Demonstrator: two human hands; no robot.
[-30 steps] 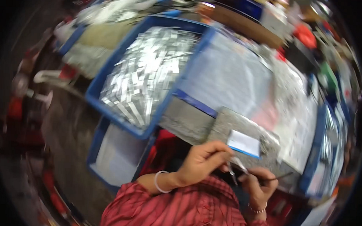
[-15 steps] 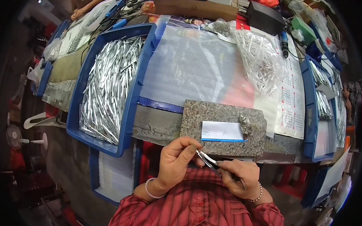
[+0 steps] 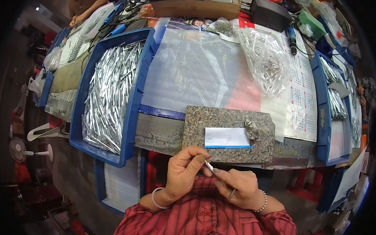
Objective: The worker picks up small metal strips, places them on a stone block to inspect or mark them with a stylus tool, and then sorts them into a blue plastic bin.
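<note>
My left hand (image 3: 185, 169) pinches a slim silvery metal piece (image 3: 209, 164) between thumb and fingers, just off the near edge of a speckled stone slab (image 3: 229, 117). My right hand (image 3: 240, 185) is closed around a thin dark tool (image 3: 231, 194); its rear end sticks out below the fingers, and its kind is hard to make out. The right fingertips meet the near end of the silvery piece. On the slab lie a white paper pad (image 3: 226, 136) with a blue edge and a small dark, lumpy block (image 3: 254, 130).
At left, a blue tray (image 3: 132, 111) holds many silvery strips. A clear plastic bag (image 3: 266, 64) of pale strips lies beyond the slab, beside a blue corded power tool (image 3: 291, 40). Another blue bin (image 3: 324, 118) stands at right. A co-worker (image 3: 86, 8) sits far left.
My right hand has moved left and closer to my left hand, so less of the silvery piece and tool shows between them. The view has shifted slightly.
</note>
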